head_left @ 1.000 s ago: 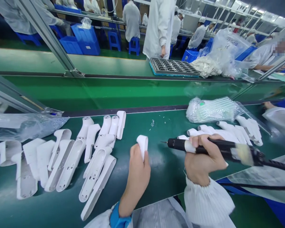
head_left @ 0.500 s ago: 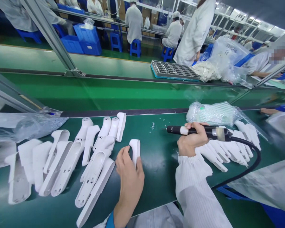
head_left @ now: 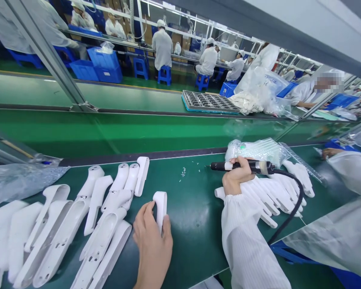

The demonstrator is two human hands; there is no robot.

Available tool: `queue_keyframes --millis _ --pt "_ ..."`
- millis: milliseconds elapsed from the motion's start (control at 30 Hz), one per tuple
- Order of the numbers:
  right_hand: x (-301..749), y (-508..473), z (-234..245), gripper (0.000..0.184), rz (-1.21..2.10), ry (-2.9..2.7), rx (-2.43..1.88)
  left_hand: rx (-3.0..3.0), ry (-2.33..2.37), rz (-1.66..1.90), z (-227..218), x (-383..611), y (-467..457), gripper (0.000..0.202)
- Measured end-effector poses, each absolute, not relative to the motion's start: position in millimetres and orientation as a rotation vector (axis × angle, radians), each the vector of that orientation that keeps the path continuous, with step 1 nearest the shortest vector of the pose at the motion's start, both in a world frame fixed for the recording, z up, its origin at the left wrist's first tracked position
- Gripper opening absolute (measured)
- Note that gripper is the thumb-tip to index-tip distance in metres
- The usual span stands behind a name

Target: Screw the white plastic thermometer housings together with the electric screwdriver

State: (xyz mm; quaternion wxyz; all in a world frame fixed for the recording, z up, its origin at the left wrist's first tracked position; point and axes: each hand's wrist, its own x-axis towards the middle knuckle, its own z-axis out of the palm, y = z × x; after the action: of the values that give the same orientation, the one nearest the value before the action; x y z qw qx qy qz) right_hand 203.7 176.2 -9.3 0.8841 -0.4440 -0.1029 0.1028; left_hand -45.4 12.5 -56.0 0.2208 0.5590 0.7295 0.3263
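Observation:
My left hand (head_left: 154, 241) has its thumb and fingers around a small white plastic shell (head_left: 160, 209), which stands on the green worktop; the palm hides its lower part. In my right hand (head_left: 238, 176) is a black electric screwdriver (head_left: 260, 166), held level above the table with its tip to the left. A black cable curves down from its back end. Tiny screw-like bits (head_left: 183, 172) lie scattered left of the tip. Several white plastic housings (head_left: 61, 237) are spread out left of my left hand. More white parts (head_left: 260, 196) lie in a row under and behind my right wrist.
A clear plastic bag (head_left: 258, 149) lies behind the screwdriver, and another bag (head_left: 24, 180) at the far left. Beyond the bench edge stands a black gridded tray (head_left: 210, 101) on a ledge. A co-worker's sleeve (head_left: 345, 168) reaches in at right. Metal posts (head_left: 48, 52) cross the view.
The camera view has tilted up and turned slightly right. Both hands keep their hold on the shell and the screwdriver. A standing person in the background has moved or bent away.

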Motion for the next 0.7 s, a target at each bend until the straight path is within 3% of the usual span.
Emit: queue_keyframes --millis 233,433,700 --pt "204.2 146.9 11.8 0.027 0.313 -0.183 -0.880 1.745 2.077 0.904 -42.4 -44.0 9.9 0.051" --pt "205.3 100.9 34.3 0.024 0.381 -0.213 -0.819 1.973 1.644 0.899 -22.5 -14.8 32.4 0.028" --pt "206.5 143.0 2.8 0.031 0.274 -0.172 -0.876 1.968 1.589 1.005 -18.7 5.0 35.1 0.025"
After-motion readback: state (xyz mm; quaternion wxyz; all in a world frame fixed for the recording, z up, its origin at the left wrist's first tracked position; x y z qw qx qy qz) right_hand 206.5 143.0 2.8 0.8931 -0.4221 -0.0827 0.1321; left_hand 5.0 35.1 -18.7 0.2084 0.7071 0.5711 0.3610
